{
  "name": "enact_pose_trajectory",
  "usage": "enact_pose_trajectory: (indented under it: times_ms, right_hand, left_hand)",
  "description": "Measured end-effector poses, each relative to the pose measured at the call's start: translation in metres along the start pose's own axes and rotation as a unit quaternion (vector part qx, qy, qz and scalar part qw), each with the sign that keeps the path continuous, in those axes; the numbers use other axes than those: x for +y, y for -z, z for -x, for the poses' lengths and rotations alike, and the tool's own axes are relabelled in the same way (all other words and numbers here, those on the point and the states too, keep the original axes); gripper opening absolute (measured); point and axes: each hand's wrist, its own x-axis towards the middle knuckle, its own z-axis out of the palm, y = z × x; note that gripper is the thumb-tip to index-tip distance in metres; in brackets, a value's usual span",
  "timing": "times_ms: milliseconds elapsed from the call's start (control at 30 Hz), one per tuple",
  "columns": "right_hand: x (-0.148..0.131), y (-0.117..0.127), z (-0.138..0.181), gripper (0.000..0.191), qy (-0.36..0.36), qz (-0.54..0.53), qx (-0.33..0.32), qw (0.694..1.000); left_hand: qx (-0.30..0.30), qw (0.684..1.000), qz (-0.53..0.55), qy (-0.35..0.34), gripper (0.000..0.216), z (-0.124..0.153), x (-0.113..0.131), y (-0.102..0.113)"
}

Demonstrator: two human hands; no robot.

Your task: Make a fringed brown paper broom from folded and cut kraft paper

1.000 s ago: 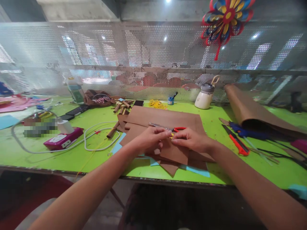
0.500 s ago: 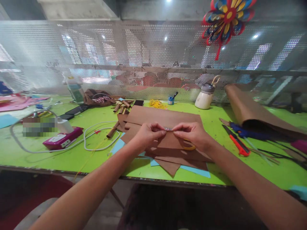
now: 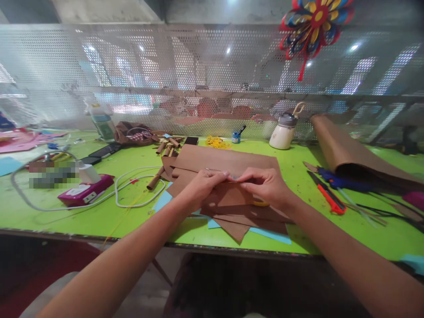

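A stack of brown paper sheets point(image 3: 215, 161) lies on the green table point(image 3: 132, 212). My left hand point(image 3: 202, 187) and my right hand point(image 3: 265, 185) meet over the stack, each pinching the top edge of a small brown paper piece point(image 3: 232, 196) lifted off it. A yellow rubber band point(image 3: 260, 203) shows just under my right hand. The scissors' thin blade tip point(image 3: 212, 169) peeks out beyond my fingers. Blue paper point(image 3: 270, 235) sticks out under the stack.
Rolled brown paper tubes point(image 3: 165, 150) lie behind the stack. A pink device point(image 3: 84, 193) with a white cable point(image 3: 135, 194) is on the left. An orange utility knife point(image 3: 326, 194), a brown paper roll point(image 3: 344, 150), a white bottle point(image 3: 283, 132) and a perforated metal screen point(image 3: 165, 79) are nearby.
Both hands have picked a small brown paper piece up off the stack and hold it by its top edge. The red-handled scissors are now mostly hidden behind it.
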Motion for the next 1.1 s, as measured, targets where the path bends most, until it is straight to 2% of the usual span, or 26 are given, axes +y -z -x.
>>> enact_pose_trajectory:
  times_ms: [167, 267, 333, 467, 567, 667, 767, 933, 1100]
  right_hand:
    - [-0.001, 0.001, 0.000, 0.016, 0.092, 0.087, -0.016, 0.992]
    - [0.000, 0.001, -0.001, 0.016, 0.109, 0.106, -0.022, 0.988]
    - [0.001, 0.001, -0.001, 0.016, 0.108, 0.108, -0.020, 0.988]
    - [0.001, -0.001, -0.001, 0.015, 0.073, 0.093, -0.019, 0.993]
    - [0.001, 0.000, 0.000, 0.019, -0.008, 0.063, -0.020, 0.998]
    - [-0.002, 0.000, 0.001, 0.029, -0.090, -0.005, -0.051, 0.995]
    - [-0.006, 0.000, 0.001, 0.039, -0.129, -0.041, -0.073, 0.988]
    - [0.000, -0.002, 0.001, 0.031, -0.118, -0.034, -0.015, 0.992]
    - [0.002, 0.000, 0.000, 0.031, -0.087, 0.000, 0.013, 0.996]
  left_hand:
    - [-0.060, 0.997, -0.049, 0.027, 0.042, 0.000, -0.005, 0.002]
    - [-0.090, 0.993, -0.070, 0.025, 0.044, -0.001, -0.005, 0.003]
    - [-0.090, 0.991, -0.092, 0.027, 0.046, 0.000, -0.003, 0.003]
    - [-0.076, 0.988, -0.133, 0.022, 0.045, 0.000, -0.002, 0.001]
    - [-0.065, 0.987, -0.144, -0.003, 0.043, -0.002, -0.006, 0.001]
    - [-0.047, 0.984, -0.168, -0.041, 0.040, -0.004, -0.010, 0.001]
    - [-0.017, 0.971, -0.222, -0.085, 0.037, -0.006, -0.009, -0.001]
    - [0.034, 0.943, -0.291, -0.160, 0.029, -0.003, -0.003, -0.007]
    - [0.052, 0.939, -0.291, -0.176, 0.028, 0.000, -0.002, -0.010]
